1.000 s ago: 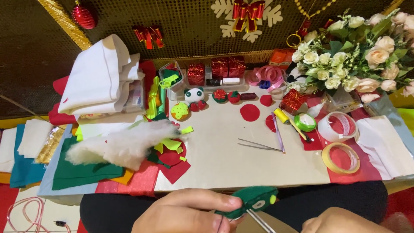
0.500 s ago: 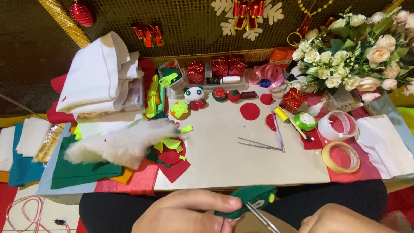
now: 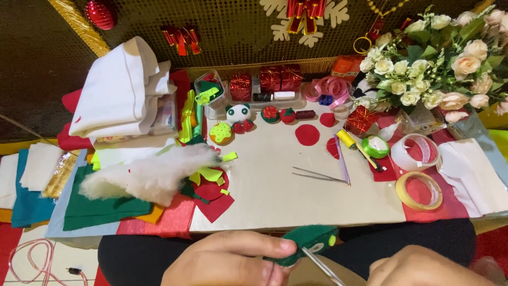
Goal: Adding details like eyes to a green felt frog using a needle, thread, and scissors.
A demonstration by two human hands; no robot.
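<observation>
The low desk (image 3: 275, 201) in front of you, topped with a beige sheet, carries the big things first: a folded stack of white cloth (image 3: 119, 92) at the far left, a bouquet of cream and peach artificial roses (image 3: 439, 58) at the far right, and a tuft of white stuffing fibre (image 3: 148, 177) lying on layered green and red felt sheets (image 3: 100, 209). Smaller items sit on the right side: 2 rolls of tape (image 3: 420, 190) and a pair of thin metal tweezers (image 3: 317, 176) near the middle.

Below the desk's near edge, over your lap, your left hand (image 3: 227, 262) pinches a small dark green felt piece (image 3: 309, 241) between thumb and forefinger. Your right hand (image 3: 418, 267) is at the bottom right, closed around something; I judge it holds the slim metal scissors (image 3: 323, 267) whose blades reach the felt, though the grip itself is cut off by the frame.

To cut cleanly, keep the felt taut near the blades, keep your left fingertips out of the cutting line, turn the felt rather than the scissors, and take short snips around the curve.
</observation>
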